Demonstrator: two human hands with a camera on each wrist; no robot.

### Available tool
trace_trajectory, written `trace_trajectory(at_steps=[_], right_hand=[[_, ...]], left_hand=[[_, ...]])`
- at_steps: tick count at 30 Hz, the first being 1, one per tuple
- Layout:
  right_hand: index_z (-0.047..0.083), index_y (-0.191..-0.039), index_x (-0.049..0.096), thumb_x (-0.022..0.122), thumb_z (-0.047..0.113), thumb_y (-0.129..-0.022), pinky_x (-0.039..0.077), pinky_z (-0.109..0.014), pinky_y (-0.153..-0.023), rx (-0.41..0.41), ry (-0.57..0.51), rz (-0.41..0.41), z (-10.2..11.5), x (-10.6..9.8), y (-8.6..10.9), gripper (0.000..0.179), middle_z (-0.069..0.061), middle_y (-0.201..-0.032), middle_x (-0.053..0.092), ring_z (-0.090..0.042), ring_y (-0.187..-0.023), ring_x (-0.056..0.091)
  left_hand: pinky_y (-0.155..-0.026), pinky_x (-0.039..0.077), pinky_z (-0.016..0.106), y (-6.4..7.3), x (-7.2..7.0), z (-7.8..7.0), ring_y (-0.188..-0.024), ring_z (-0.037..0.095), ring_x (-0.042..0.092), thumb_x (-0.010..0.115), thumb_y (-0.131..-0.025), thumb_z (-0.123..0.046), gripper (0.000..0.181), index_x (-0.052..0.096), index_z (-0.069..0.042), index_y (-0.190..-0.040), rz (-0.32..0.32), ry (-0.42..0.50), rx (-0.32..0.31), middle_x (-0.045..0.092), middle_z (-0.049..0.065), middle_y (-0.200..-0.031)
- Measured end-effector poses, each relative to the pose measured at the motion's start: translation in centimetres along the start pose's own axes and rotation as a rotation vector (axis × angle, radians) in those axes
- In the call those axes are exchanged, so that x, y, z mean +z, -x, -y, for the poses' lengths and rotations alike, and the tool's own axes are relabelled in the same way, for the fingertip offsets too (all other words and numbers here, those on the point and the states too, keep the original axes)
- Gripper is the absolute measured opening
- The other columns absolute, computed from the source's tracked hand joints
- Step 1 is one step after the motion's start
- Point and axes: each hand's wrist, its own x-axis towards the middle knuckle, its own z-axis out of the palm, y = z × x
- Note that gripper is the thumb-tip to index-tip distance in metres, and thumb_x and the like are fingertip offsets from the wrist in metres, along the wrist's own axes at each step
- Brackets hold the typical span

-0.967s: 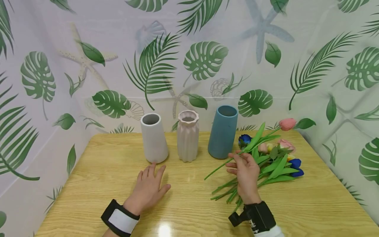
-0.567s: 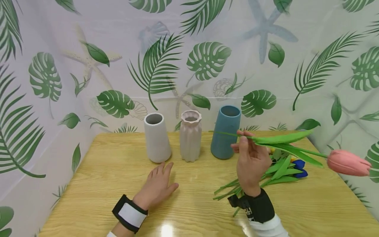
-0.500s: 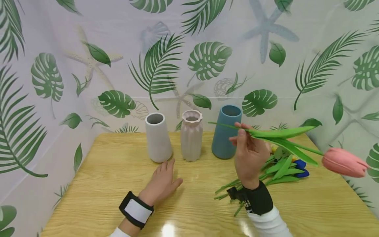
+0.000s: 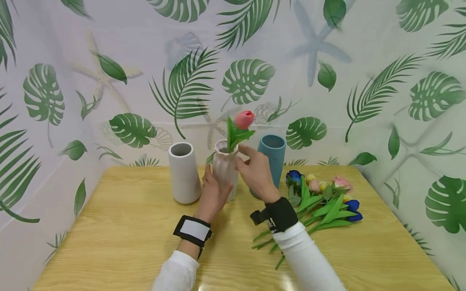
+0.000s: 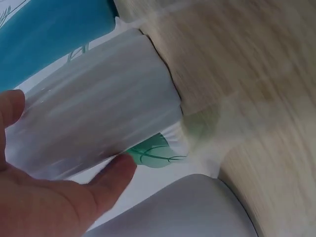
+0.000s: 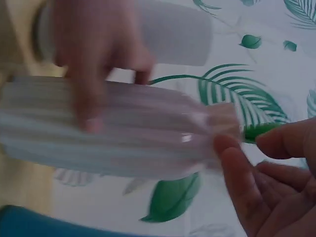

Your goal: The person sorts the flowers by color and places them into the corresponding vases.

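On my head feed I take the ribbed vase (image 4: 223,165) as the centre of the dial: it stands on the wooden counter (image 4: 127,234) between two others, and the pink tulip (image 4: 244,120) shows toward 1 o'clock, its leaves rising from the mouth, its lower stem hidden from me. The left hand (image 4: 213,194) reaches in from 7 o'clock, fingers clamped round the ribbed body with the thumb across the front. The right hand (image 4: 257,171) comes in from 4 o'clock, its fingers bent and apart, tips at the rim and neck; my right wrist feed is blurred there, so I can't tell how firmly they touch. Space is tight on both sides: I have the smooth white vase (image 4: 185,176) at 9 o'clock, just beside the left hand, and the blue vase (image 4: 274,151) at 3 o'clock, partly covered from me by the right hand. Between 3 and 4 o'clock lies the flower bunch (image 4: 331,210), blue, yellow and pink heads pointing outward, stems trailing toward 5 o'clock, some of them crossed in my view by the right sleeve (image 4: 309,258). At 12 o'clock a leaf-printed cloth (image 4: 248,76) rises behind everything.
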Motion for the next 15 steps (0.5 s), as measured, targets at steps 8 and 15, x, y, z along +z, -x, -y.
trace_trajectory(at_steps=[8,15], right_hand=[[0.000,-0.118,0.066,0.055,0.010,-0.101,0.050,-0.029,-0.057,0.272,0.010,0.317,-5.6,-2.4,7.4,0.023,-0.013,-0.090,0.068,-0.022,-0.066,0.063],[-0.001,-0.113,0.067,0.053,0.011,-0.101,0.040,-0.033,-0.052,0.366,0.249,0.526,-8.5,-9.4,9.1,0.021,-0.007,-0.075,0.063,-0.019,-0.056,0.053]], left_hand=[[-0.112,0.034,0.053,-0.5,-0.2,0.4,-0.138,0.046,0.037,0.063,-0.097,-0.023,0.082,0.010,0.006,-0.153,0.108,0.016,0.012,0.030,0.038,-0.148],[-0.111,0.035,0.055,0.0,-0.6,0.3,-0.138,0.046,0.036,0.060,-0.099,-0.021,0.078,0.011,0.005,-0.153,0.100,0.024,-0.011,0.030,0.038,-0.149]])
